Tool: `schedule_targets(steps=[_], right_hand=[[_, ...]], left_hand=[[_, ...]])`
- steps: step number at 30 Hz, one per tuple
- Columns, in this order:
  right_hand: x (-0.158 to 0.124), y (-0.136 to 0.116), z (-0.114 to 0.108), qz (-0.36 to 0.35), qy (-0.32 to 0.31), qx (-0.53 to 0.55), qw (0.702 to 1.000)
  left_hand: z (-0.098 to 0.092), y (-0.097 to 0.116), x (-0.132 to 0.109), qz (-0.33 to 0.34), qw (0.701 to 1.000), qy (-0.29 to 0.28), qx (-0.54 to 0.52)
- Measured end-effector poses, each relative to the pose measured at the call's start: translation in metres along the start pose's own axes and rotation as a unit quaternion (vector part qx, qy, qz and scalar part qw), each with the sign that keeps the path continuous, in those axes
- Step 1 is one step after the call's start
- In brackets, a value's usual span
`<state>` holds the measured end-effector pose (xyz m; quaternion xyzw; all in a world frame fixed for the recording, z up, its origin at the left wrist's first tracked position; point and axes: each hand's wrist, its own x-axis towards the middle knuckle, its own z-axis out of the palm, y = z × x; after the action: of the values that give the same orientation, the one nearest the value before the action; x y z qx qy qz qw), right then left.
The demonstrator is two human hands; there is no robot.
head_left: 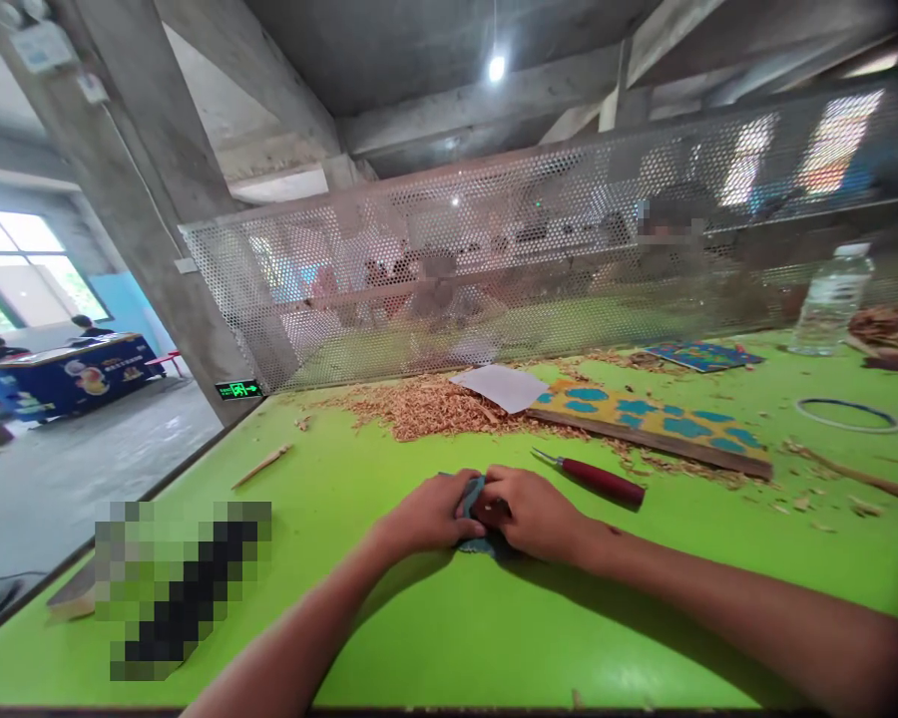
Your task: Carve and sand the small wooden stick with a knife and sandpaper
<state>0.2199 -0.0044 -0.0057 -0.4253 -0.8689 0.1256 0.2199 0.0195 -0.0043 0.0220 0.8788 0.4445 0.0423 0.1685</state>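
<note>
Over the middle of the green table (434, 638), my left hand (435, 514) is closed on a crumpled blue-grey sheet (479, 545); whether it is cloth or sandpaper I cannot tell. My right hand (535, 514) meets it from the other side, its fingers curled and pinching at the same sheet. Anything wrapped inside is hidden by the fingers. Just beyond my right hand lies a carving knife (603, 482) with a red handle, its thin blade pointing left.
Wood shavings (426, 411) are heaped under a white paper (501, 387). Beside them lies a yellow-and-blue painted board (651, 424). A water bottle (830, 299) and a ring (849, 414) are at right, a thin stick (261, 466) at left. Perforated metal mesh (359, 309) stands along the far edge.
</note>
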Motion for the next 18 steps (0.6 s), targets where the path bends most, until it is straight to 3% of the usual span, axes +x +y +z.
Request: schedule_targets(steps=[4, 15, 18], right_hand=[[0.0019, -0.0004, 0.0009, 0.052, 0.035, -0.022, 0.998], [-0.0021, -0.0051, -0.0003, -0.004, 0.01, -0.009, 1.0], [-0.0019, -0.0058, -0.0018, 0.028, 0.023, -0.026, 0.999]], left_hand=[[0.0, -0.0002, -0.0008, -0.013, 1.0, 0.006, -0.001], [-0.0015, 0.0014, -0.0007, -0.015, 1.0, 0.004, -0.008], [-0.0029, 0.0039, -0.0015, -0.03, 1.0, 0.001, -0.004]])
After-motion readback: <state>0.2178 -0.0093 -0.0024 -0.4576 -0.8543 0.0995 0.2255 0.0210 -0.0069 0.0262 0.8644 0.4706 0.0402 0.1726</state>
